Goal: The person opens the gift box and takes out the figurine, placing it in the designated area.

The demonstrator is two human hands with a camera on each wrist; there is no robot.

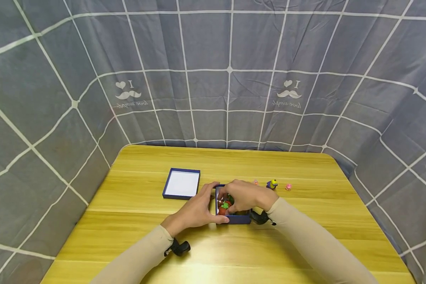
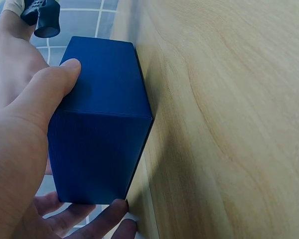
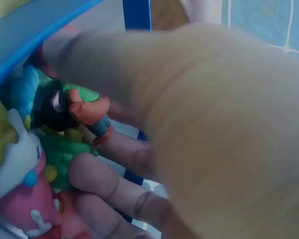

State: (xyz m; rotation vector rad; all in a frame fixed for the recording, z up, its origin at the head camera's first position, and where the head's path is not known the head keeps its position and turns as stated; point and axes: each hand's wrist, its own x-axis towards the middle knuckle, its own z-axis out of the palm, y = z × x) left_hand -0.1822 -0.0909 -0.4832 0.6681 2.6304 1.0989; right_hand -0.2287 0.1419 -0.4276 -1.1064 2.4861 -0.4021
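A deep blue box (image 1: pixel 238 220) stands on the table, holding several small toy figures. My left hand (image 1: pixel 198 207) grips its left side, thumb on the near wall and fingers toward the far end; the left wrist view shows the thumb (image 2: pixel 65 79) pressed to the blue wall. My right hand (image 1: pixel 246 195) reaches into the box from above, fingers bent down among the figures. In the right wrist view its fingers touch a green figure (image 3: pixel 65 154), near a pink and white figure (image 3: pixel 20 201) and a small orange and teal figure (image 3: pixel 92 112). Whether it pinches one, I cannot tell.
A shallow blue-rimmed lid (image 1: pixel 181 184), white inside, lies to the left behind the box. Beyond my right hand stand a yellow and blue figure (image 1: pixel 271 184), a pink figure (image 1: pixel 288 187) and a partly hidden small pink one (image 1: pixel 256 182). A grey curtain (image 1: pixel 206 90) surrounds the table.
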